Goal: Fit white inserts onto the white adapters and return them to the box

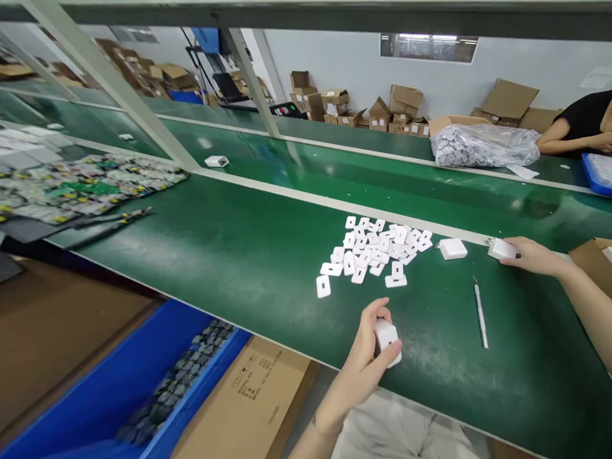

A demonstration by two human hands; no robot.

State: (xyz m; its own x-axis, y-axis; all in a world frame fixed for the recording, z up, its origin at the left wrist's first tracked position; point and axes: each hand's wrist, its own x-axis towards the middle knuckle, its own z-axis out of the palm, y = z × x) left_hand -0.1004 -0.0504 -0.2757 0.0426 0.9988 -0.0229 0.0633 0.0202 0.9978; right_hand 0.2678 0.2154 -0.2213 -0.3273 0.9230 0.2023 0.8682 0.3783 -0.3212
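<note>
My left hand [366, 357] is closed around a white charger housing [385, 334] just above the bench's front edge; a dark slot shows in the housing's end. Farther right, my right hand [535, 256] grips a white plug charger [502, 248] with metal prongs, close to the white rail. Beside it on the left lies another white plug charger [452, 248]. Loose white end plates with slots [368, 248] are scattered in a pile on the green bench. A slim pen-like knife [480, 315] rests between my hands, its pointed tip facing away from me.
Circuit boards [81, 188] cover the bench's left end, with dark tongs or pliers [115, 220] nearby. Beyond the rail [315, 199] runs a green conveyor with a white housing [217, 161]. A bulging plastic bag [482, 145] and a co-worker's arm [554, 137] are across. Below stands a blue bin [119, 360].
</note>
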